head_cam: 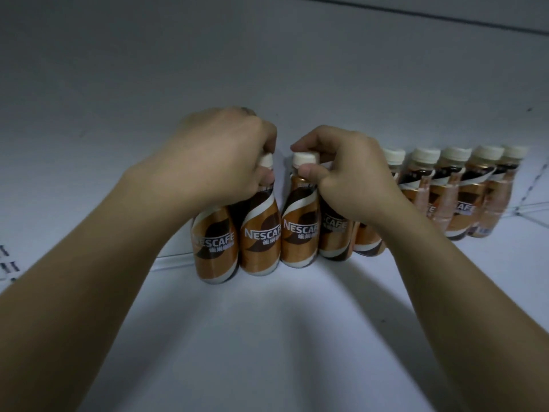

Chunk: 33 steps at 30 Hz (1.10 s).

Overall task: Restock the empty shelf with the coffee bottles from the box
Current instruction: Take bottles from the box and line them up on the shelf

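Head view looks down on a white shelf (267, 337) where coffee bottles (454, 200) stand in a row against the back wall; the box is out of sight. Left hand (219, 156) is closed over the necks of two bottles (258, 230); right hand (347, 173) pinches another bottle (298, 230) at its cap, apparently to nudge these snugly into line, labels forward.

Your left hand (219, 156) wraps the tops of two coffee bottles (258, 227) standing on the white shelf (267, 337). Your right hand (350, 176) pinches the cap of the next bottle (300, 227). More bottles (445, 188) stand in a row to the right.
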Tool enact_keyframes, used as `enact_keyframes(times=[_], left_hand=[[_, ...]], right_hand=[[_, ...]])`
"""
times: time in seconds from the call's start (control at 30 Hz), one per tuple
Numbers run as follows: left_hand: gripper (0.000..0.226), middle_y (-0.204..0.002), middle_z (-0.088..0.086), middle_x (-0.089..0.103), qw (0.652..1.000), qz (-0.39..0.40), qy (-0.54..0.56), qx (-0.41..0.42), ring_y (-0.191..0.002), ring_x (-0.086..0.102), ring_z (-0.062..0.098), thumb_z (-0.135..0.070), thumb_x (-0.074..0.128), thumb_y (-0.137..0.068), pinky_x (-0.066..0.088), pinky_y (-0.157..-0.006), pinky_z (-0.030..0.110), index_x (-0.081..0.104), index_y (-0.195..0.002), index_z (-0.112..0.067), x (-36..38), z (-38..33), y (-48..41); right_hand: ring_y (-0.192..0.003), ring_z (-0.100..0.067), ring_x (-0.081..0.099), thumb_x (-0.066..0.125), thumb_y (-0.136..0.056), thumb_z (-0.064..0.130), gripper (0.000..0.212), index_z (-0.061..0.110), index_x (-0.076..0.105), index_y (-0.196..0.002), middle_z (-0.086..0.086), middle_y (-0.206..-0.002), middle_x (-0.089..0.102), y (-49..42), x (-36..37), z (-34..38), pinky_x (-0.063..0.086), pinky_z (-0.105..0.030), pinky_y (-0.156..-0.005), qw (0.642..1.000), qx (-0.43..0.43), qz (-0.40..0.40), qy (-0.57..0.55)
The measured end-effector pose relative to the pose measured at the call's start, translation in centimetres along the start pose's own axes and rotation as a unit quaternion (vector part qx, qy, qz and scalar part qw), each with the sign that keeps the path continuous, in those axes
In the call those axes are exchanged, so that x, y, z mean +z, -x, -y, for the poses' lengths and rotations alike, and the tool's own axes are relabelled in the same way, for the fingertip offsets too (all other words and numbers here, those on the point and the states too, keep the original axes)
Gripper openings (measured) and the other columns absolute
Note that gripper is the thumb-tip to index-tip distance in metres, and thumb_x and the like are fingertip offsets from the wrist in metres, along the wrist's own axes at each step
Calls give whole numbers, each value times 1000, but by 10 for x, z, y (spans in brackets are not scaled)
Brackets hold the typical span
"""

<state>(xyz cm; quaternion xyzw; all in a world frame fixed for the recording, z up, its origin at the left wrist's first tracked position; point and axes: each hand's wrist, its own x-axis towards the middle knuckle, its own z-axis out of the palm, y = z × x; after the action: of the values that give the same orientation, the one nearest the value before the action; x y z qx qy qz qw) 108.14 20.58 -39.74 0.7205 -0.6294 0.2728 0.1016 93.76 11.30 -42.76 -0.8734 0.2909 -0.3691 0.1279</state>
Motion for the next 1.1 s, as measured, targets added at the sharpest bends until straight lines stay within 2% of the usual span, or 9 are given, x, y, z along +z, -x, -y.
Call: enact_keyframes(times=[0.13,0.37,0.47,0.57,0.63,0.73,0.83,0.97,1.1], left_hand=[[38,-102,3,56,1000,4,5,-12,-89,55,24,-42,65,-83,42,-68,34,60,-116,-23,-1,-3,0],[36,-99,3,56,1000,6,7,-15,-87,54,24,-42,66,-82,42,-68,33,60,-111,-22,-1,-4,0],[35,-99,2,57,1000,7,3,-14,-87,55,25,-41,64,-82,46,-71,35,59,-112,-23,-1,-5,3],[37,-103,3,58,1000,9,-14,-5,-94,56,25,-44,59,-84,47,-83,40,58,-115,-23,-4,-8,5],[42,-110,3,58,1000,11,-24,-2,-100,55,24,-48,56,-85,43,-87,40,56,-120,-24,-7,-12,6],[52,-123,1,56,1000,18,-10,-9,-110,52,23,-53,54,-85,40,-92,39,49,-129,-28,-13,-19,4],[56,-129,-1,53,999,20,41,-10,-117,50,21,-54,56,-84,40,-95,38,46,-134,-29,-23,-33,-2],[61,-134,-3,50,995,60,78,11,-120,48,20,-50,63,-83,40,-96,37,42,-137,-33,-29,-67,-30],[58,-126,-4,57,976,170,138,4,-101,60,18,-42,70,-80,47,-87,36,47,-133,-36,-17,-88,-59]], right_hand=[[-106,-13,58,65,-89,19,28,24,67,-117,4,-117,65,0,-3,3,45,-26,-91,997,-27,-13,73],[-106,-12,60,63,-91,13,31,21,66,-121,3,-119,64,4,0,2,42,-19,-87,995,-43,-37,77],[-110,-15,61,63,-91,14,34,21,65,-124,1,-125,64,9,2,-1,47,-25,-96,994,-71,-44,76],[-111,-17,63,68,-88,19,40,23,62,-127,-1,-138,55,16,-3,-7,51,-35,-98,994,-82,-50,47],[-106,-15,63,67,-88,24,39,24,61,-127,2,-136,55,18,-14,-12,52,-36,-96,994,-70,-83,31],[-95,-3,58,63,-91,27,35,26,61,-125,7,-122,60,18,-39,-25,50,-25,-86,989,-32,-145,28],[-87,-6,60,63,-90,30,33,26,62,-123,6,-117,63,17,-56,-49,52,-33,-83,983,25,-180,39],[-86,-6,56,62,-89,40,36,28,63,-122,5,-118,63,18,-58,-76,46,-28,-78,981,99,-154,65],[-91,-9,62,64,-84,49,41,28,62,-119,5,-107,68,18,-56,-85,54,-34,-80,984,136,-101,52]])
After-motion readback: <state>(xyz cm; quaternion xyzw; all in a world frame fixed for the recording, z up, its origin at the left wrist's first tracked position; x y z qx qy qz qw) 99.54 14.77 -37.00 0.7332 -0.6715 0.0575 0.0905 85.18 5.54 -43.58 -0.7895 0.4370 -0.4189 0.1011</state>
